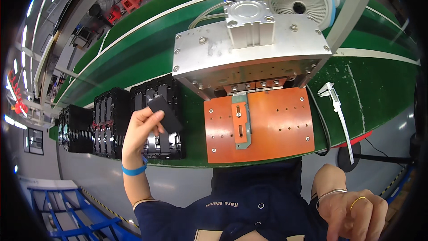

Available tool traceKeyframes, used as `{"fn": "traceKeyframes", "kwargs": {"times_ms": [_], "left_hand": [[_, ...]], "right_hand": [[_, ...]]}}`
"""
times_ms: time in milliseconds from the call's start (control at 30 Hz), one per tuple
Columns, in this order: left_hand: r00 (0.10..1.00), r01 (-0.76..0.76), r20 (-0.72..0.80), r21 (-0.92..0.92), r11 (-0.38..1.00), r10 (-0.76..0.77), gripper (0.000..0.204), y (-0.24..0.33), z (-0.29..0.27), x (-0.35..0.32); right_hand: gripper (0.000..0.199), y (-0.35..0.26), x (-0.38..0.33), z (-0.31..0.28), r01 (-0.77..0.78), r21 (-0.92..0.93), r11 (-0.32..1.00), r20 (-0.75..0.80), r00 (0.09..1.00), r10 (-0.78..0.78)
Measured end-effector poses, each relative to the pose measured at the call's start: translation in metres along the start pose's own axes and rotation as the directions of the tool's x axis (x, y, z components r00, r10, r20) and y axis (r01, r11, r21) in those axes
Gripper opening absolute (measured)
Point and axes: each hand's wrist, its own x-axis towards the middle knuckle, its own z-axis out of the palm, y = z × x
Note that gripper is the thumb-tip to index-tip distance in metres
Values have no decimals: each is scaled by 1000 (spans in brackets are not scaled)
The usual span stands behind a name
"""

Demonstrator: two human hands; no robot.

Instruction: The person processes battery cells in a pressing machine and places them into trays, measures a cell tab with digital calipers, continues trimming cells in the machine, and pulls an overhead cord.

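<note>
Tray stacks [76,129]: black, at the desk's [191,145] left; the leftmost was too dark and bent to make out its contents.
Left hand [143,127]: pinched the black block, its fingertips partly hidden behind.
Black block [166,114]: tilted above the nearest tray, covering some of what lay there; I couldn't tell whether they touched.
Fixture strip [240,125]: on the orange plate [285,129], its far end obscure beneath the metal press [249,56].
Caliper [337,107]: lay right of the press.
Right hand [356,212]: bent-fingered, cut off below; I couldn't tell whether it held anything.
</note>
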Motion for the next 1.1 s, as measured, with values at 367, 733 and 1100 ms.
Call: {"fn": "traceKeyframes", "kwargs": {"times_ms": [367, 733, 1100], "left_hand": [[741, 76, 670, -15, 997, -46, 22, 67, 104, 4], [688, -152, 716, 302, 941, -119, 33, 93, 153, 37], [475, -877, 575, 371, 306, 666, 23, 44, 129, 7]], "right_hand": [[16, -6, -11, -7, 182, -102, 978, 15, 983, -181], [53, 34, -69, -39, -430, -867, -252, -491, 824, 282], [46, 53, -68, -44, -293, -910, -292, -407, 763, 502]]}}
